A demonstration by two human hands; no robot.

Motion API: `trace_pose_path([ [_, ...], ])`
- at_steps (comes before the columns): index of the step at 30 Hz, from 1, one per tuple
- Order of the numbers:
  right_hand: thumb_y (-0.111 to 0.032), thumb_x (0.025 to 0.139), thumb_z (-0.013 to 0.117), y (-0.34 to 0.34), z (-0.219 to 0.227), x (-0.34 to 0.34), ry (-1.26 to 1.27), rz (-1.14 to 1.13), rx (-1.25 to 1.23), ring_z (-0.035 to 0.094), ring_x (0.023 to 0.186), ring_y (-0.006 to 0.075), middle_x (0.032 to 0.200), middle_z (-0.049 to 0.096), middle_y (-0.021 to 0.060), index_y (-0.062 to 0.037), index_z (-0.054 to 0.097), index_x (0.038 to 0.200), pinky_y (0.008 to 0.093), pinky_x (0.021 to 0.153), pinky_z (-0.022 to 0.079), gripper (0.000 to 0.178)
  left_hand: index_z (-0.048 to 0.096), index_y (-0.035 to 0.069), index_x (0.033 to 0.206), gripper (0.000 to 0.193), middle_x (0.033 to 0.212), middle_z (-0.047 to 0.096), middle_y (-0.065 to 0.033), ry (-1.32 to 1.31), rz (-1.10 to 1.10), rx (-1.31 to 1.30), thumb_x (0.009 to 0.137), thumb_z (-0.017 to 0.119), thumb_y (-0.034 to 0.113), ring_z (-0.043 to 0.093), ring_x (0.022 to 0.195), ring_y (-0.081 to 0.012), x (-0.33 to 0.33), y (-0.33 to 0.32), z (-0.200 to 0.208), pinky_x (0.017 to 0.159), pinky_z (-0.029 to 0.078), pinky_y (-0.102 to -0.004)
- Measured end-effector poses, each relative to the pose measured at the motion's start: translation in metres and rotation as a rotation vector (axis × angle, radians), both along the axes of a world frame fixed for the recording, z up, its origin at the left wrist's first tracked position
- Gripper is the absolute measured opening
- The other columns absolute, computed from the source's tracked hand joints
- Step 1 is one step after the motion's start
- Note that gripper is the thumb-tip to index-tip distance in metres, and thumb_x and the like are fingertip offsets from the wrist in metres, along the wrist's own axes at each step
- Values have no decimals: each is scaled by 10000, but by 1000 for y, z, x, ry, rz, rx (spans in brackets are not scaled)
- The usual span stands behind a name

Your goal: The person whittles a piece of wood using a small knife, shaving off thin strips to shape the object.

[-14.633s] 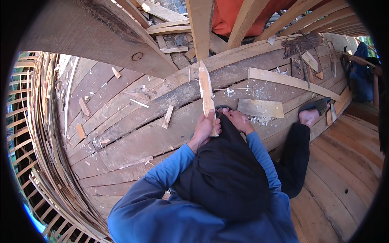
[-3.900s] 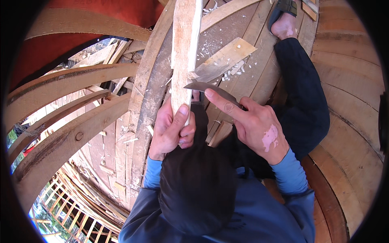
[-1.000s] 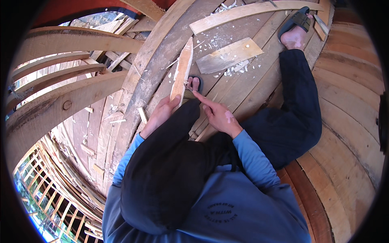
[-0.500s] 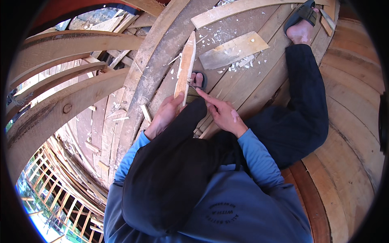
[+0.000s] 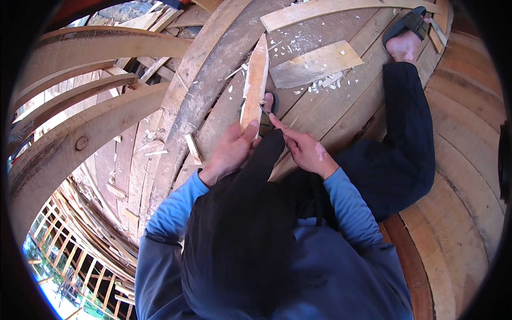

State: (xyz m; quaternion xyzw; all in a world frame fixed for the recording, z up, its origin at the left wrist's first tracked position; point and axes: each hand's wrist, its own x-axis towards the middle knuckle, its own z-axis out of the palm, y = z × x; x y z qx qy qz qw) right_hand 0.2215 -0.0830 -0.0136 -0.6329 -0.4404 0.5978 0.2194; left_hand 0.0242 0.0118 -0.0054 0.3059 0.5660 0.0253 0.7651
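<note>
My left hand (image 5: 231, 151) is closed round the lower end of a pale pointed piece of wood (image 5: 256, 80), its thumb flat on the upper face. The wood points away from me, with whittled white edges and a tapered tip. At its right edge, just beyond my left thumb, a small knife (image 5: 265, 111) shows only a thin bit of blade. My right hand (image 5: 306, 148) is shut on the knife, index finger stretched along it toward the wood. The handle is hidden in my palm. My dark-trousered knee (image 5: 266, 154) rises between both hands.
A flat offcut board (image 5: 314, 65) lies ahead among white shavings (image 5: 332, 81) on the plank floor. Behind it is a long curved strip (image 5: 341, 12). Thick curved timbers (image 5: 90, 122) stand at the left. My sandalled feet (image 5: 404, 42) rest on the planks; curved planking (image 5: 464, 149) rises at right.
The view has shifted slightly. My left hand and the pointed wood have moved a little right, and the wood stands more upright. The knife stays at its right edge.
</note>
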Motion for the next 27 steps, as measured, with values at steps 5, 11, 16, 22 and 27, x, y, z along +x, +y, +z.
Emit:
trace_pose_path([
  [5, 88, 867, 499, 4, 0, 6, -101, 63, 14, 633, 727, 424, 794, 616, 225, -336, 441, 1525, 422, 734, 536, 785, 562, 53, 1046, 355, 709, 537, 40, 72, -79, 49, 1055, 537, 407, 463, 581, -50, 5, 6, 7, 509, 365, -240],
  [11, 84, 839, 523, 6, 11, -1, -228, 68, 118, 635, 730, 456, 771, 624, 245, -339, 438, 1518, 520, 682, 520, 805, 573, 59, 917, 401, 700, 521, 42, 39, -28, 76, 1050, 537, 436, 447, 584, -51, 5, 3, 5, 506, 353, -248],
  [16, 72, 833, 553, 4, 6, -7, -284, 47, 162, 629, 707, 457, 752, 620, 249, -343, 421, 1528, 534, 666, 510, 820, 584, 58, 892, 427, 679, 520, 46, 60, -115, 139, 1052, 527, 450, 439, 577, -47, -6, -2, -15, 504, 341, -256],
  [22, 47, 871, 542, -5, -4, -32, -420, -78, 172, 634, 728, 456, 762, 619, 258, -341, 406, 1535, 549, 679, 501, 781, 592, 57, 875, 428, 663, 522, 43, 22, -9, 74, 1055, 523, 439, 433, 558, -52, 7, -4, -6, 510, 331, -248],
  [27, 38, 940, 504, -9, 4, -17, -146, -145, 137, 571, 656, 432, 760, 548, 263, -302, 431, 1527, 395, 657, 504, 683, 602, 59, 893, 387, 683, 532, 47, 89, 17, 54, 1063, 522, 398, 439, 559, -48, 19, -4, 10, 509, 333, -238],
])
